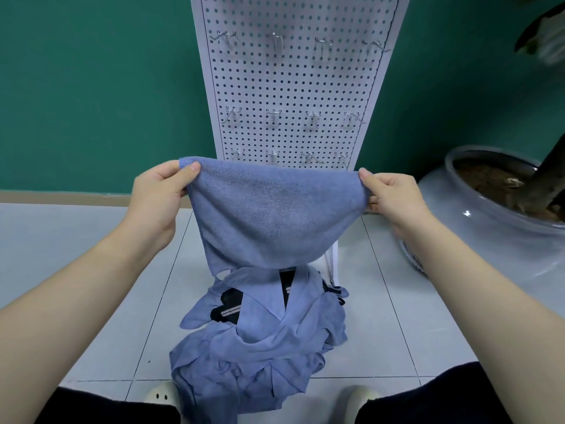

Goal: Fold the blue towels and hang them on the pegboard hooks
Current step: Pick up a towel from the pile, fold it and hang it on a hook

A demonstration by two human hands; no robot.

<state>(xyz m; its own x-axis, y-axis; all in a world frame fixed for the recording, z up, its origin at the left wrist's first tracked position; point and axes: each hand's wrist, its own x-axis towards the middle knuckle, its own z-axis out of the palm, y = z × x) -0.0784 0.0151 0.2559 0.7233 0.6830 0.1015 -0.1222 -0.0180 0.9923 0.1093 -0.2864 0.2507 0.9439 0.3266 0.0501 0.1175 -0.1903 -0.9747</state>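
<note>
Blue towel [275,215] stretched sideways, hanging downward, pinched by left hand [159,191] and right hand [394,194].

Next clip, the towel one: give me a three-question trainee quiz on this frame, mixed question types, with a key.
1. True or false: a towel already hangs on a pegboard hook.
2. What grips the held towel? A) left hand only B) right hand only C) both hands, one at each top corner
3. Fill in: the other towels lie in a pile on the ____, below the held towel.

Key: 1. False; the visible hooks are bare. 2. C. 3. floor.
</note>
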